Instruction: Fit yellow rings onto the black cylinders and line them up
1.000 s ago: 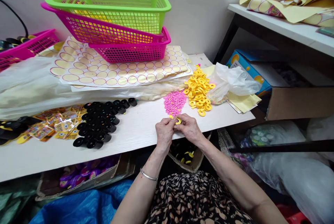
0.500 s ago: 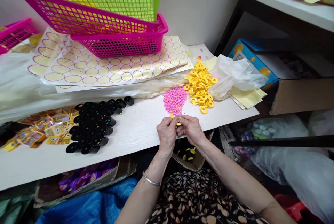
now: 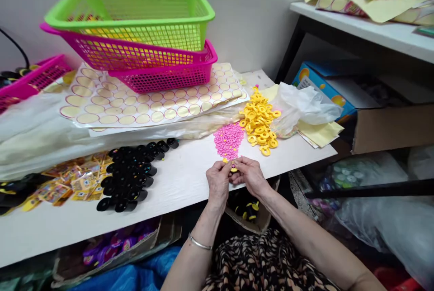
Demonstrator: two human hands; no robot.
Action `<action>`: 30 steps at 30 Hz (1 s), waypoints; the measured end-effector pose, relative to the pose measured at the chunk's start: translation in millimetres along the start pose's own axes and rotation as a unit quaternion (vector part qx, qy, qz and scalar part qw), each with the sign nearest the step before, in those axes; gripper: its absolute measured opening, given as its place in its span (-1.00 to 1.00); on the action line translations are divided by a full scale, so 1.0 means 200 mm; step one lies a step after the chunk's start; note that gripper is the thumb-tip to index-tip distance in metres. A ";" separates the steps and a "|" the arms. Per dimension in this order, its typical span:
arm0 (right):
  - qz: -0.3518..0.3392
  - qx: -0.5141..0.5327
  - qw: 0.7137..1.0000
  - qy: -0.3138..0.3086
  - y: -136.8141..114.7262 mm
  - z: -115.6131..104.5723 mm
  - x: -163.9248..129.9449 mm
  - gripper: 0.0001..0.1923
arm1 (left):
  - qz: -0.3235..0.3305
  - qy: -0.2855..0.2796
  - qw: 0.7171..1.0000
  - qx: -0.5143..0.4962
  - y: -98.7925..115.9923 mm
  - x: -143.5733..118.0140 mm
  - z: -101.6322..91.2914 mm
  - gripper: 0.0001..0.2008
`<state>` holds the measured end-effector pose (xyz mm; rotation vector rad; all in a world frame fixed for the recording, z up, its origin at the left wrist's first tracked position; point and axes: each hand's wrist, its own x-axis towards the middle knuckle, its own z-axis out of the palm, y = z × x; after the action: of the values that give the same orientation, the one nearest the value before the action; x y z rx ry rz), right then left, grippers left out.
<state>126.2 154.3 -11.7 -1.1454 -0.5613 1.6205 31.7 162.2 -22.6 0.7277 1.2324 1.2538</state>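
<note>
My left hand [image 3: 218,182] and my right hand [image 3: 250,175] meet at the front edge of the white table [image 3: 176,178], fingertips pinched together on a small yellow ring [image 3: 233,167] with a pink dot in it. Just beyond my fingers lies a small heap of pink beads [image 3: 228,139]. A pile of yellow rings [image 3: 259,119] sits to its right. A cluster of black caps [image 3: 130,171] lies on the table to the left of my hands.
Stacked green [image 3: 135,15] and pink baskets [image 3: 159,67] stand on sticker sheets [image 3: 142,101] at the back. Yellow packets [image 3: 71,178] lie far left, a crumpled plastic bag [image 3: 305,103] right. A cardboard box [image 3: 249,212] with black and yellow pieces sits under the table edge.
My hands have stayed together on the small ring at the table edge. Only the camera view has shifted slightly up and back down.
</note>
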 end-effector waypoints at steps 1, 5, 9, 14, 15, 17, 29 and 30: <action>0.004 0.005 1.000 -0.019 -0.01 -0.01 -0.01 -0.74 | -0.002 -0.001 1.000 -0.009 0.01 0.00 0.00 -0.74; 0.030 -0.006 0.996 -0.084 -0.06 -0.05 -0.02 -0.66 | -0.028 -0.023 0.999 -0.034 0.03 0.00 0.01 -0.77; 0.040 -0.034 0.994 -0.096 -0.08 -0.06 0.00 -0.61 | -0.070 -0.052 0.996 0.009 0.08 0.05 0.00 -0.81; 0.038 -0.028 0.997 -0.066 -0.08 -0.05 0.03 -0.61 | -0.060 -0.099 0.991 0.071 0.13 0.10 0.02 -0.76; 0.040 -0.030 0.997 -0.061 -0.08 -0.04 0.03 -0.61 | -0.063 -0.101 0.990 0.069 0.13 0.10 0.02 -0.74; 0.049 -0.038 0.996 -0.058 -0.08 -0.04 0.04 -0.63 | -0.077 -0.094 0.990 0.065 0.13 0.11 0.03 -0.73; 0.018 -0.051 0.997 -0.056 -0.04 -0.05 0.04 -0.66 | -0.064 -0.053 0.996 0.032 0.07 0.11 0.04 -0.70; 0.009 -0.049 0.997 -0.059 -0.03 -0.05 0.03 -0.66 | -0.054 -0.055 0.996 0.036 0.06 0.10 0.03 -0.69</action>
<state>137.0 160.2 -13.9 -1.1328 -0.7158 1.6998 31.4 186.1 -14.9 0.7611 1.2156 1.0715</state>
